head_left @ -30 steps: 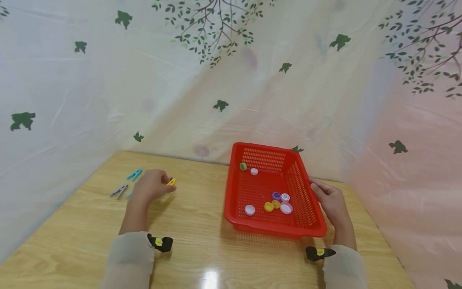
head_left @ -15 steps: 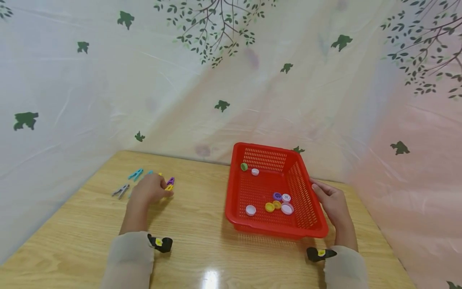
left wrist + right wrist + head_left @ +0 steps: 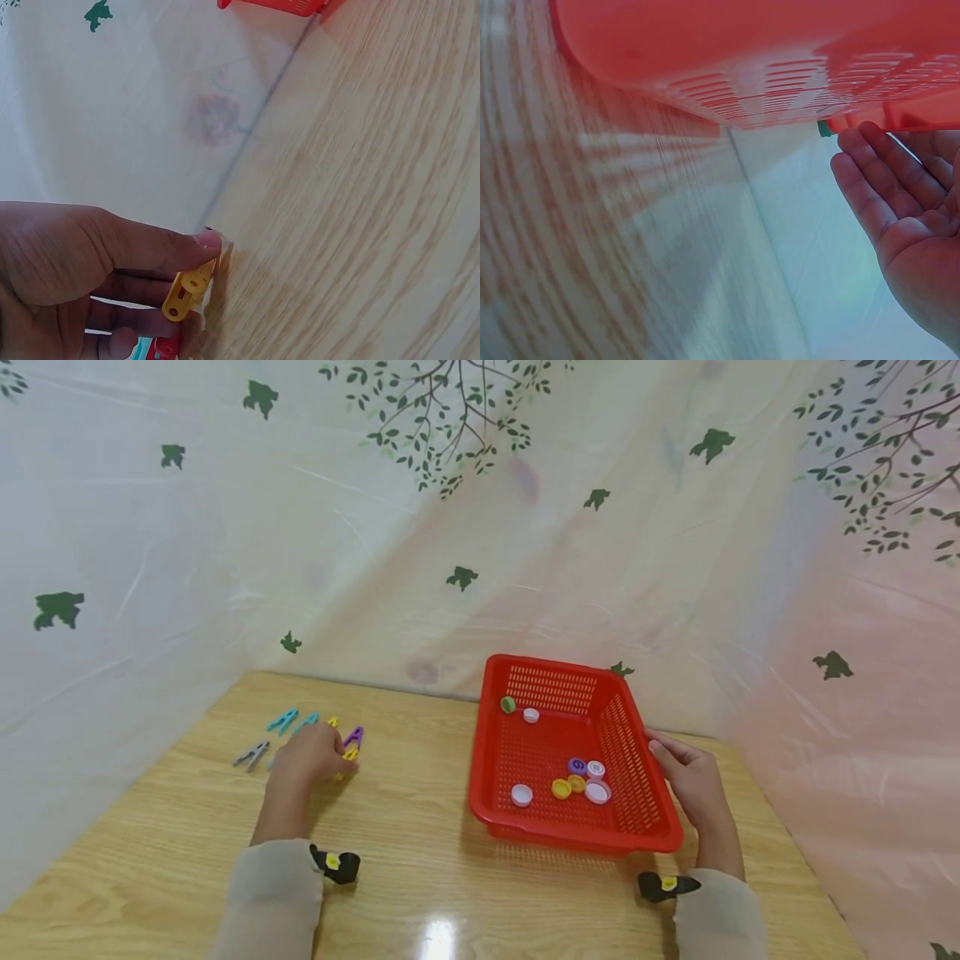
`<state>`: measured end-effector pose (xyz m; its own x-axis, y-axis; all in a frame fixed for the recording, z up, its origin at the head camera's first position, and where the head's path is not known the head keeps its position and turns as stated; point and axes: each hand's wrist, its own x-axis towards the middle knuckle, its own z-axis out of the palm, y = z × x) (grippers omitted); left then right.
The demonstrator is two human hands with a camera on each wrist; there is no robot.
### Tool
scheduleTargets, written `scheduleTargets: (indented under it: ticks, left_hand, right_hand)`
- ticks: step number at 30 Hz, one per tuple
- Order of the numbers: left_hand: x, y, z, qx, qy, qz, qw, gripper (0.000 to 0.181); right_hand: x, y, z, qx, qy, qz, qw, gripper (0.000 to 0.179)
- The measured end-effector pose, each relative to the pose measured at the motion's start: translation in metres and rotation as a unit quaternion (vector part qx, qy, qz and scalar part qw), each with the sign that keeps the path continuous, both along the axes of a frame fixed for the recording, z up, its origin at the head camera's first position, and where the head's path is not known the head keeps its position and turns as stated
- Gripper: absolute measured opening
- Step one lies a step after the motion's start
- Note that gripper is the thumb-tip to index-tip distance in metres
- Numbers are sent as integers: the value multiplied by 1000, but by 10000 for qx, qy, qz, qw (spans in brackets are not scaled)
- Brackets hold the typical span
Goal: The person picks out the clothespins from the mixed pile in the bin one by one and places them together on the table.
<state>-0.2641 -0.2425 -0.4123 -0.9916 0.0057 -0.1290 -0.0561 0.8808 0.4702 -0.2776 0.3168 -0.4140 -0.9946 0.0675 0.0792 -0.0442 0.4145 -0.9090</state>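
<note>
My left hand [image 3: 311, 756] is low over the left part of the table, pinching a yellow clothespin [image 3: 178, 304] between thumb and fingers. Just beyond its fingertips lies a purple clothespin [image 3: 356, 737]. A second yellow clothespin [image 3: 333, 722] is mostly covered by the hand. Farther left are blue clothespins [image 3: 282, 721] and a grey clothespin [image 3: 252, 755]. My right hand [image 3: 693, 781] holds the right rim of a red plastic basket [image 3: 573, 837]; in the right wrist view its fingers reach under that rim.
Inside the basket lie several bottle caps: a green cap [image 3: 507, 704], white ones, a purple cap [image 3: 577, 766] and yellow caps [image 3: 561, 789]. The wooden table [image 3: 420, 893] ends at a curtain [image 3: 375, 568] printed with leaves.
My left hand has moved the yellow clothespin down and slightly nearer, uncovering the purple clothespin and more of the blue ones. The right hand and the basket have stayed in place.
</note>
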Motion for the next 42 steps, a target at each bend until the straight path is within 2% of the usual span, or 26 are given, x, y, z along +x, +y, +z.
scheduleTargets:
  ticks: [8, 12, 19, 22, 34, 42]
  left_hand:
    - [-2, 0, -1, -51, -117, 35, 9999, 33]
    - [-1, 0, 1, 0, -118, -62, 9999, 28]
    - [0, -4, 9, 181, 275, -625, 9975, 39]
    - [1, -4, 9, 296, 328, -779, 9960, 36]
    - [6, -9, 6, 359, 122, -747, 9965, 30]
    - [2, -10, 4, 206, 145, -802, 9965, 31]
  right_hand:
    - [-2, 1, -1, -102, 19, 1, 9999, 58]
    - [-2, 1, -1, -70, 31, -7, 10000, 59]
    - [-3, 2, -1, -145, 114, 25, 9998, 58]
    - [-3, 2, 0, -156, 110, 17, 9998, 59]
    - [-3, -2, -4, -85, 19, -3, 10000, 58]
    - [-4, 1, -3, -62, 69, -33, 10000, 56]
